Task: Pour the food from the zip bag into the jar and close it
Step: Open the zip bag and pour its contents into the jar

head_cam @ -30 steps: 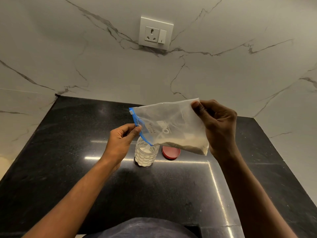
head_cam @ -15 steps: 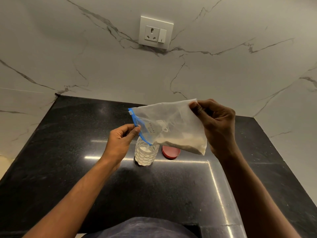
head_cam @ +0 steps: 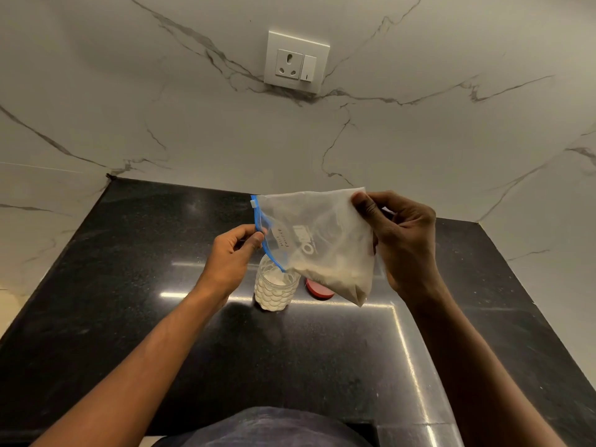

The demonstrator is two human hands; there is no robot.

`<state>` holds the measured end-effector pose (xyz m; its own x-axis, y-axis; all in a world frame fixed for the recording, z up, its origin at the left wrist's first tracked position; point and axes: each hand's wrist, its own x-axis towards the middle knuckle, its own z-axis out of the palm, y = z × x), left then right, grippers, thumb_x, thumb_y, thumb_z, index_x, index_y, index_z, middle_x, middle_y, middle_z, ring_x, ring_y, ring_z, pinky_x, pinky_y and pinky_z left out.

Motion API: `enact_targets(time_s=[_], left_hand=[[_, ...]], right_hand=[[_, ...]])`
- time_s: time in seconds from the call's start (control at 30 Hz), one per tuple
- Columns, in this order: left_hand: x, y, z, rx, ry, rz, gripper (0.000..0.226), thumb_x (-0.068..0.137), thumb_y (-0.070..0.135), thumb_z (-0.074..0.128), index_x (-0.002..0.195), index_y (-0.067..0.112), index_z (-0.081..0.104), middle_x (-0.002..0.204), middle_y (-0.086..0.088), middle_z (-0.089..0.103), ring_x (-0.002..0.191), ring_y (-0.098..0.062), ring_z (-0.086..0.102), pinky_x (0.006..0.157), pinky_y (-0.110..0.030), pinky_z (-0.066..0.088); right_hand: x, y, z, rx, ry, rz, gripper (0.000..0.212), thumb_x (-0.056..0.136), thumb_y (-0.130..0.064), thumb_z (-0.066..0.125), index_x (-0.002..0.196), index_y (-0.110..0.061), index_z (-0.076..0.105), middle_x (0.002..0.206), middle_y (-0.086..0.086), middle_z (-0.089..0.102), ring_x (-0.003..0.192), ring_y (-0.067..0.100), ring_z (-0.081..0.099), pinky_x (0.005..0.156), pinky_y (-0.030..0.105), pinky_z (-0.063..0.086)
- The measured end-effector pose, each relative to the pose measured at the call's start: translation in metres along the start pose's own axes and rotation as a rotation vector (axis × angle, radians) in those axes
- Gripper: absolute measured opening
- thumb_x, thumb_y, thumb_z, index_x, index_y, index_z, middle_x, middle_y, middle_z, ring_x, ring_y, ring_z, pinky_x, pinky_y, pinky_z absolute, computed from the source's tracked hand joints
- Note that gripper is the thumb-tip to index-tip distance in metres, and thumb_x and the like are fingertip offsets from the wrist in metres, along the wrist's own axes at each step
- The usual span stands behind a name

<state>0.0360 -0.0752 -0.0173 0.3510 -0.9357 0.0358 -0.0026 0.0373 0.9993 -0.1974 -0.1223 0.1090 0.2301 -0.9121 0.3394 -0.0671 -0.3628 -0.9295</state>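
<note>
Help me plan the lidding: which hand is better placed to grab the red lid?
Right, probably. The red lid lies right of the jar, under the right hand; the left hand would cross the jar.

Count of things on and over the black stone tabletop

One clear zip bag with a blue seal, one clear dimpled plastic jar of white powder, one round red lid, one white wall socket with switch, and two bare hands: left hand, right hand.
</note>
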Motion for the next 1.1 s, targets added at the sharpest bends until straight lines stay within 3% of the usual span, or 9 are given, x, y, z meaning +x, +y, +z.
enact_targets(time_s=[0.27,0.47,0.77,0.83,1.0,1.1], left_hand=[[0.0,0.002,0.002,-0.01,-0.006,-0.014,0.023,0.105,0.014,0.057,0.102,0.031,0.072,0.096,0.017,0.077,0.091,0.009,0.07,0.077,-0.008,0.055],[-0.002,0.001,0.002,-0.015,-0.014,-0.025,0.02,0.105,0.015,0.057,0.105,0.029,0.072,0.106,0.008,0.076,0.092,0.007,0.071,0.077,-0.009,0.056],[-0.008,0.002,-0.001,-0.02,-0.014,-0.026,0.019,0.105,0.014,0.057,0.107,0.026,0.072,0.097,0.014,0.078,0.093,0.007,0.071,0.078,-0.011,0.057],[-0.009,0.002,0.0,-0.018,-0.019,-0.032,0.02,0.104,0.015,0.057,0.105,0.028,0.072,0.095,0.02,0.078,0.093,0.007,0.071,0.078,-0.011,0.057],[-0.009,-0.002,0.0,-0.016,-0.019,-0.048,0.018,0.104,0.017,0.058,0.106,0.028,0.073,0.098,0.017,0.079,0.096,0.002,0.073,0.079,-0.012,0.057],[-0.011,-0.003,-0.001,-0.012,-0.022,-0.05,0.018,0.105,0.016,0.058,0.107,0.025,0.073,0.098,0.018,0.079,0.096,0.003,0.073,0.078,-0.01,0.057]], right_hand=[[-0.002,-0.001,0.0,-0.039,0.02,-0.014,0.01,0.094,-0.017,0.071,0.095,-0.008,0.076,0.077,-0.006,0.074,0.059,0.007,0.067,0.047,0.023,0.053],[-0.001,-0.003,-0.003,-0.033,0.038,-0.007,0.011,0.096,-0.012,0.07,0.096,-0.003,0.075,0.083,0.003,0.073,0.064,0.006,0.069,0.05,0.017,0.05],[-0.002,-0.008,-0.003,-0.07,-0.016,-0.007,0.006,0.095,-0.014,0.069,0.093,-0.013,0.075,0.088,0.006,0.074,0.071,0.009,0.074,0.056,0.015,0.054],[-0.002,-0.01,-0.003,-0.073,0.004,-0.018,0.006,0.094,-0.017,0.07,0.092,-0.014,0.076,0.088,0.008,0.075,0.074,0.016,0.075,0.058,0.02,0.057],[-0.001,-0.012,-0.001,-0.147,0.01,-0.058,0.01,0.091,-0.031,0.075,0.089,-0.021,0.079,0.093,0.015,0.075,0.083,0.038,0.074,0.069,0.057,0.062],[0.001,-0.012,0.0,-0.188,0.006,-0.06,0.008,0.094,-0.027,0.075,0.089,-0.022,0.079,0.092,0.013,0.075,0.082,0.037,0.074,0.068,0.059,0.06]])
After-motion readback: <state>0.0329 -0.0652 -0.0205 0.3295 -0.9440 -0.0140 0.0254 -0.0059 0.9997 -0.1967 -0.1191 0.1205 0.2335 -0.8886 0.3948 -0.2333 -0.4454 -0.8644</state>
